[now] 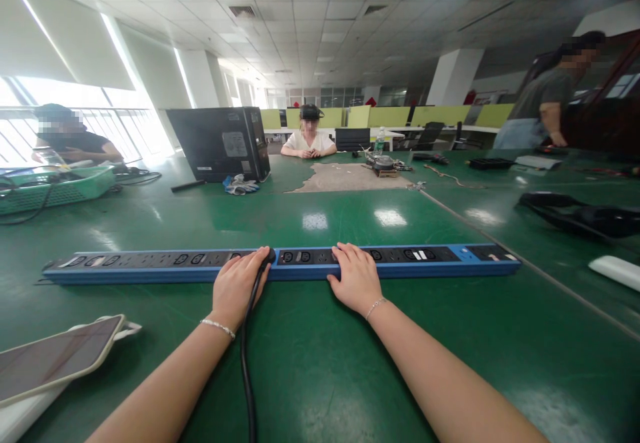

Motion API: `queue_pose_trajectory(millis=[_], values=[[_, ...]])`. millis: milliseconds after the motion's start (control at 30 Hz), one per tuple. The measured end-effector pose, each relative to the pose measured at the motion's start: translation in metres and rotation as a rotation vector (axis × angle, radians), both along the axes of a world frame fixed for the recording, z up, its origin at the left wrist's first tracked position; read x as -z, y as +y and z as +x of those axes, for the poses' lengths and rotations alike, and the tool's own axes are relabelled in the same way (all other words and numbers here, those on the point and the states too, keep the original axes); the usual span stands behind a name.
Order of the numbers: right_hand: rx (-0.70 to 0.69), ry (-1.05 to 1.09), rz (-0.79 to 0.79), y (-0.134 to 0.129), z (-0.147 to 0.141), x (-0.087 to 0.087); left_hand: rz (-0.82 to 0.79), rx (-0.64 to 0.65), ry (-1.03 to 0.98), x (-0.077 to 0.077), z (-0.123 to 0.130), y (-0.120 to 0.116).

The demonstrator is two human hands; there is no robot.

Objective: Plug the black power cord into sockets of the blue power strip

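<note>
A long blue power strip [310,271] with black sockets lies across the green table. My left hand [240,283] rests on it left of its middle, fingers curled over the top beside a black plug [271,256]. From that plug a black cable [245,356] runs down past my left wrist to the bottom edge. Right of the middle, my right hand [357,279] lies over the strip, fingertips on its sockets and thumb at the front side. Whether the left fingers grip the plug or only the strip is hard to see.
A phone [60,356] lies at the lower left on the green table [310,389]. Farther back are a green basket [85,187], a black computer case [215,144], gloves [241,185] and a bottle [380,141]. Two people sit beyond; another stands at right.
</note>
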State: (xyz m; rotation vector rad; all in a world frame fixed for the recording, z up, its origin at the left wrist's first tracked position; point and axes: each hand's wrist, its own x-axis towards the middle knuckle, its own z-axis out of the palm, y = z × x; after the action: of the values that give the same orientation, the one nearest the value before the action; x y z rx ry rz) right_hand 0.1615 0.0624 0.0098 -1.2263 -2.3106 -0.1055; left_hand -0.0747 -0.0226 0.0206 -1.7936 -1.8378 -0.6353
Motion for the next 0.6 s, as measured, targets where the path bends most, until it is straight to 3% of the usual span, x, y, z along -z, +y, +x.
queue_pose_trajectory(millis=[300, 600], values=[[0.003, 0.012, 0.000, -0.001, 0.000, -0.001, 0.004, -0.038, -0.043, -0.007, 0.005, 0.012], [-0.004, 0.006, 0.016, 0.000, 0.001, -0.001, 0.025, 0.022, -0.065, -0.002, 0.003, 0.010]])
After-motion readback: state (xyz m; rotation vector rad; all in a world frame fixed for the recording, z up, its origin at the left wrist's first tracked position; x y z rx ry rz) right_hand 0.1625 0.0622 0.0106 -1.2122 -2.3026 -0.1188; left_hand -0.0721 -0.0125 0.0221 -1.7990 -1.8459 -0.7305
